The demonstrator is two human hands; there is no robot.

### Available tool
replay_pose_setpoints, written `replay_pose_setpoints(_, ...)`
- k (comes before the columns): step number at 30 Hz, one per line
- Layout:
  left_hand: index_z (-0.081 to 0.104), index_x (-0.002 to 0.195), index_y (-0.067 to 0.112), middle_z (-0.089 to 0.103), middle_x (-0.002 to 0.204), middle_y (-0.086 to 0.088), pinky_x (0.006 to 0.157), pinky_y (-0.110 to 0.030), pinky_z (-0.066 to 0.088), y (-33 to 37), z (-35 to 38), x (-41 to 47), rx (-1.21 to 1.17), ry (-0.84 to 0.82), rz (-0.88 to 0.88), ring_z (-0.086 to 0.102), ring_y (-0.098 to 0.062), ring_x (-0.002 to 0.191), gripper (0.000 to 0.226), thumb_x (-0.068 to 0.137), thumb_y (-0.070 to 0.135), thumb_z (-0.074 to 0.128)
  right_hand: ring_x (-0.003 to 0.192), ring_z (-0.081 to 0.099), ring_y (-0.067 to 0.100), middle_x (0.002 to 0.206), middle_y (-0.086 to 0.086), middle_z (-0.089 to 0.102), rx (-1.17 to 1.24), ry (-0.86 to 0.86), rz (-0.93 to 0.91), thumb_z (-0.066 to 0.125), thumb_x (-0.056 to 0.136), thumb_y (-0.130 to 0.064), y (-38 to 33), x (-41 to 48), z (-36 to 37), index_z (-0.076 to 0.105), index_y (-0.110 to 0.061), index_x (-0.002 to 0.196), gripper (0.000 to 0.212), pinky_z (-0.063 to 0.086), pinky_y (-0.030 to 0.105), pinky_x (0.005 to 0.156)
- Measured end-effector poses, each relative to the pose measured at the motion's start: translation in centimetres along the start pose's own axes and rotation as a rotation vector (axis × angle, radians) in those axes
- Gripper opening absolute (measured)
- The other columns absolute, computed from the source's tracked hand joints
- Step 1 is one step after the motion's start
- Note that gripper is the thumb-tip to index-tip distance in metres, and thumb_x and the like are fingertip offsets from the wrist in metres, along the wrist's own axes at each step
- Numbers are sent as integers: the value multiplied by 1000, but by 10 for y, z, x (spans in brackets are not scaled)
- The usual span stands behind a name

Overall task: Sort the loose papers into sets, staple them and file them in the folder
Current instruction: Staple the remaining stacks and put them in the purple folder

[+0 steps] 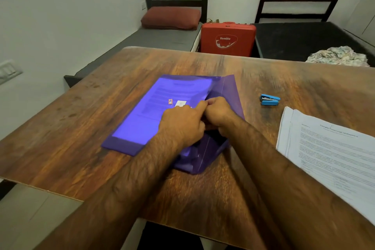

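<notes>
Both hands, left (pixel 182 119) and right (pixel 218 114), pinch folder (pixel 138 126) flap edge. Folder thin, bendy, slippery; hold by edge.

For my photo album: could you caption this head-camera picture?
The left hand and right hand grip the purple folder at its opening; stapler and papers lie beside it.

Paper stack (pixel 332 148) runs off right edge, print too blurred to read. Folder (pixel 142 119) stickers illegible (too small). Left hand (pixel 182 122) and right hand (pixel 219 115) cover folder's opening; fingertips of each grip hidden.
</notes>
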State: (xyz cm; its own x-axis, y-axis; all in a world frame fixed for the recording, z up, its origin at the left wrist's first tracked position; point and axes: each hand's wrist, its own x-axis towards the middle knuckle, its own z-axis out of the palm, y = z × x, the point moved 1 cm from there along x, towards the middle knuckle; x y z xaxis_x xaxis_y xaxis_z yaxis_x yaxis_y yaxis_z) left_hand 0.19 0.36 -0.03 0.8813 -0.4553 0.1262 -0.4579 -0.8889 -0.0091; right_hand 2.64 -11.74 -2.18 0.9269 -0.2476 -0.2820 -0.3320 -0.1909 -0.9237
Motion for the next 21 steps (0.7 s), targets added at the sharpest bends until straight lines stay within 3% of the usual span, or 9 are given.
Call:
replay_pose_setpoints(2, 20, 158, 38, 62, 123, -10, 73, -39, 38, -3, 4, 3, 8, -27, -11, 62, -36, 110, 61, 101, 43, 43, 56, 72, 30, 66, 14, 74, -138, 62, -33, 56, 95, -10, 1, -1, -8, 71, 0, 88, 19, 64, 41, 59)
replay_pose_setpoints(4, 17, 159, 35, 58, 130, -10, 80, -41, 43, -3, 9, 6, 39, -85, -47, 59, -36, 118, 64, 101, 52, 40, 52, 73, 25, 58, 9, 72, -288, 136, -88, 57, 92, -14, 2, -6, -20, 70, -10, 83, 16, 64, 37, 58)
replay_pose_setpoints(6, 29, 152, 29, 54, 134, -9, 85, -44, 45, -3, 12, 7, 58, -111, -99, 54, -35, 123, 58, 101, 55, 39, 49, 70, 21, 58, 5, 72, -374, 184, -139, 54, 85, -11, 2, -13, -32, 69, -14, 81, 16, 58, 31, 50)
replay_pose_setpoints(10, 49, 128, 18, 53, 129, -11, 86, -44, 42, 29, 6, 7, 88, 40, -51, 49, -34, 121, 40, 98, 44, 46, 69, 73, 25, 72, -2, 74, -399, 277, -218, 61, 81, -21, 6, -25, -61, 69, -24, 74, 11, 64, 46, 74)
replay_pose_setpoints(13, 55, 116, 14, 56, 122, -10, 85, -43, 40, 73, 0, 9, -70, 39, 52, 50, -33, 116, 28, 95, 32, 50, 78, 70, 21, 78, -6, 72, -424, 370, -244, 64, 86, -24, 14, -43, -86, 67, -27, 75, 12, 60, 38, 77)
replay_pose_setpoints(16, 61, 112, 13, 59, 118, -11, 88, -44, 40, 111, 0, 10, -109, 85, 133, 53, -33, 114, 26, 92, 28, 53, 90, 66, 21, 93, -6, 73, -498, 519, -199, 61, 87, -31, 31, -62, -119, 72, -28, 90, 12, 49, 32, 76)
replay_pose_setpoints(18, 65, 117, 14, 60, 122, -11, 95, -41, 41, 135, 0, 10, -114, 48, 153, 53, -30, 117, 33, 99, 35, 47, 91, 64, 19, 100, -6, 73, -554, 595, -147, 62, 91, -35, 47, -74, -147, 73, -29, 101, 16, 45, 31, 75)
replay_pose_setpoints(21, 48, 148, 19, 46, 154, -8, 118, -40, 34, 168, 8, 13, -72, -255, 80, 45, -27, 138, 56, 108, 54, 30, 90, 61, 16, 109, -5, 73, -567, 662, -59, 64, 96, -36, 71, -89, -182, 71, -28, 112, 19, 45, 29, 78)
